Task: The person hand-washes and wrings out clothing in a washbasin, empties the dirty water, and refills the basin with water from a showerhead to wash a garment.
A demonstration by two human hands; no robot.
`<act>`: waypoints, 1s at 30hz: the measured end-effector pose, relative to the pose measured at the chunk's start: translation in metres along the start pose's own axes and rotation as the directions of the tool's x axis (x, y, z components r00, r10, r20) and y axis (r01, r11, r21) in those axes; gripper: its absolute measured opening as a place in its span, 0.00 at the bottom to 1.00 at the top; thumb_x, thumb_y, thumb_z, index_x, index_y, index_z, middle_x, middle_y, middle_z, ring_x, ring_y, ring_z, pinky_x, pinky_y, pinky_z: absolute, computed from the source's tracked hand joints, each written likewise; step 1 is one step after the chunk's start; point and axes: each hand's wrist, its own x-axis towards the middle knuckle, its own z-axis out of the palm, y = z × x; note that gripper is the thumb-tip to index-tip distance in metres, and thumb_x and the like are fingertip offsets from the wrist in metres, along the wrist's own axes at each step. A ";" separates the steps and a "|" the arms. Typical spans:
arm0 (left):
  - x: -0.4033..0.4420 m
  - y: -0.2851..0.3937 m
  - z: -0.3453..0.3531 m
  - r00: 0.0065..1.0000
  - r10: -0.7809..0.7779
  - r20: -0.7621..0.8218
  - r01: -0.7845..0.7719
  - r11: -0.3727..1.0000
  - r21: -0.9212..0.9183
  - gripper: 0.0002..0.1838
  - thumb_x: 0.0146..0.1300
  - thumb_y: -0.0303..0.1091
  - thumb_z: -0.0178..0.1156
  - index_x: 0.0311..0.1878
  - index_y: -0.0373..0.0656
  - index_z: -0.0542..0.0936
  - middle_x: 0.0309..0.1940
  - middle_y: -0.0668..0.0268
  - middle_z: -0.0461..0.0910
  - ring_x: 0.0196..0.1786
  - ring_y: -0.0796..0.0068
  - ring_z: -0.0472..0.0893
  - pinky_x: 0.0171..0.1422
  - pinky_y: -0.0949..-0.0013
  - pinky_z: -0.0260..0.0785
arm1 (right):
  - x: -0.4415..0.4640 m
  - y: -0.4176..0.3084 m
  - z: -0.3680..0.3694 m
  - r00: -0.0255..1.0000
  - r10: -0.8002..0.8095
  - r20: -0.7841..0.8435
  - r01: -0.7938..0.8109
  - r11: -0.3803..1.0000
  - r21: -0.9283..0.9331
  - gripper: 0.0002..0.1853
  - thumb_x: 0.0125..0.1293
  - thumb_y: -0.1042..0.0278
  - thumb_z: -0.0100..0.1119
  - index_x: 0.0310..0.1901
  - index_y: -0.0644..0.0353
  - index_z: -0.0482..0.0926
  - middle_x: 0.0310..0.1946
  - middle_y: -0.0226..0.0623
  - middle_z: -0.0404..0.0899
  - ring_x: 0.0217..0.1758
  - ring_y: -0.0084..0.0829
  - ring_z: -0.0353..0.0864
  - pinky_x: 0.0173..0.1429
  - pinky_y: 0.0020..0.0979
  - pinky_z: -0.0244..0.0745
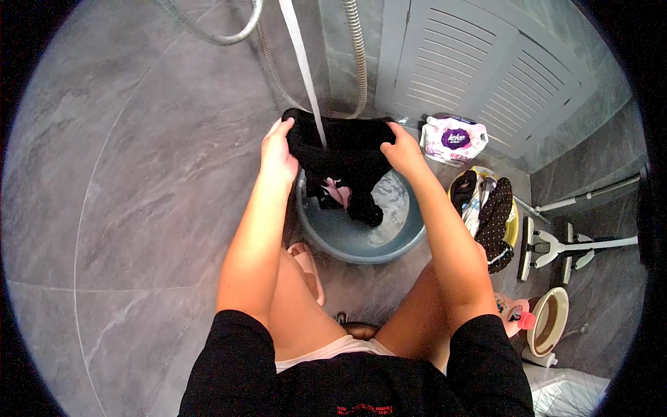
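Stretched between my two hands is a black garment (347, 156) with a pink print, its kind not clear. My left hand (278, 149) grips its upper left edge, thumb on top. At the upper right edge, my right hand (404, 151) pinches the cloth. A stream of water (303, 66) falls from above onto the black cloth between the hands. Below, the lower part of the garment hangs into a blue-grey basin (354, 254) with water (394, 208) in it. The fingers under the cloth are hidden.
Right of the basin stands a yellow tub (514, 226) heaped with dark dotted clothes (495, 215). A leke packet (455, 139) lies by the grey louvred doors (451, 55). Mop heads (545, 250), a pink-capped bottle (515, 314) and a pale bucket (549, 323) stand at right. Hoses (356, 55) hang behind.
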 end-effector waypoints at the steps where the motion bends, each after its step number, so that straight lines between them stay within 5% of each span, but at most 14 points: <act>1: 0.001 -0.002 -0.002 0.999 0.029 0.036 -0.031 0.997 0.069 0.12 0.62 0.28 0.52 0.47 0.38 0.76 0.43 0.60 0.80 0.46 0.63 0.78 0.55 0.61 0.69 | -0.001 -0.001 0.001 1.000 0.022 0.020 -0.022 1.000 -0.020 0.31 0.52 0.68 0.54 0.60 0.65 0.66 0.53 0.57 0.72 0.58 0.50 0.71 0.62 0.39 0.65; 30: 0.012 -0.001 -0.014 0.999 -0.044 0.007 0.042 0.988 0.151 0.11 0.57 0.25 0.49 0.42 0.43 0.76 0.38 0.64 0.79 0.43 0.64 0.77 0.51 0.60 0.69 | 0.005 0.015 0.017 0.999 -0.023 0.047 0.025 0.999 -0.045 0.31 0.53 0.64 0.53 0.59 0.69 0.65 0.55 0.57 0.69 0.60 0.51 0.68 0.65 0.39 0.62</act>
